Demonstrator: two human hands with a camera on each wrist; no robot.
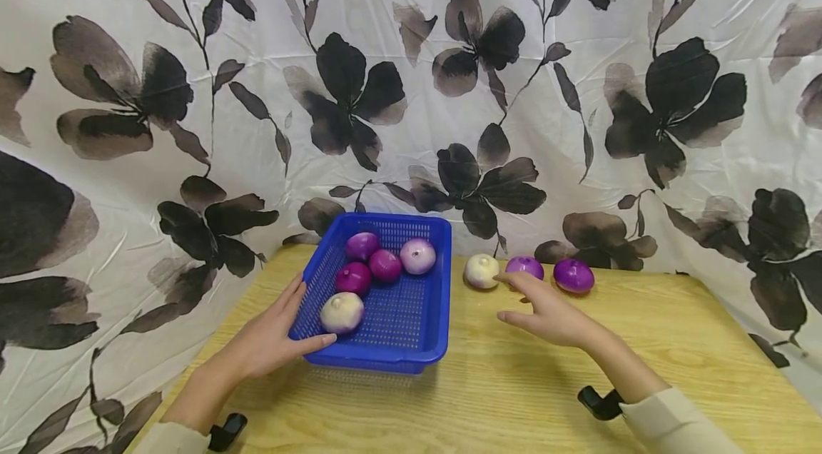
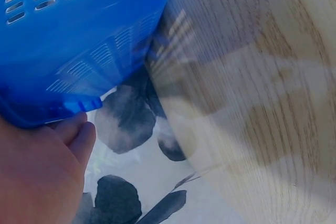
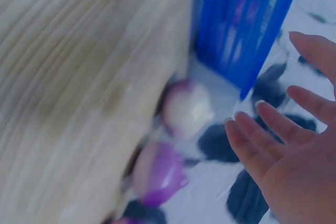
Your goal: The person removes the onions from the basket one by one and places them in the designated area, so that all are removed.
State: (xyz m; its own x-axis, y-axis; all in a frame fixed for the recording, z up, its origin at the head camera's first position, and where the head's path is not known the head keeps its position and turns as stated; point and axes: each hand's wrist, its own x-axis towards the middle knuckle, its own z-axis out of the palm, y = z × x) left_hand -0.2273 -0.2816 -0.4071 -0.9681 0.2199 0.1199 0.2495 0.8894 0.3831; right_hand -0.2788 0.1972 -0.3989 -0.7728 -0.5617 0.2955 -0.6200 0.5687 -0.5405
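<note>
- Far L: L hand (image 1: 266, 341) has the blue basket (image 1: 444, 297) by its nr L corner, gripping w/ thumb over the rim, fingers along the outer L wall.
- Basket itself: looks like thin slotted plastic, so prob. light, a bit flexy; rim's the place to hold, thumb in, fingers out.
- Inside, L side: white-topped onion (image 1: 342, 313) close to that thumb, dark purple onion (image 1: 353, 279) just behind, violet onion (image 1: 362, 245) at the back.
- Then magenta onion (image 1: 385, 266) twd the middle, pale lilac onion (image 1: 418, 256) over nr the R wall. Five in there, loose, so they'd prob. roll if it tips.
- Out on the wood table (image 1: 514, 382), just R of the basket: white onion (image 1: 481, 270). Looks firm, glossy, so prob. slippery; best cupped round its widest part, thumb opp. fingers. Papery bits could slide, so don't pinch the tip. Real or fake? Can't say, so weight's a guess: moderate if real.
- Next: mid purple onion (image 1: 525, 265), partly behind the fingers in head view; same smooth skin, same full-palm hold.
- R hand (image 1: 551, 313) nr both: empty, fingers spread, thumb well apart; R wrist view shows a gap btwn fingertips & white onion.
- Far R: deep purple onion (image 1: 574, 275), on the table beyond the R hand; shiny, squat, prob. steadier, grab at the sides.
</note>
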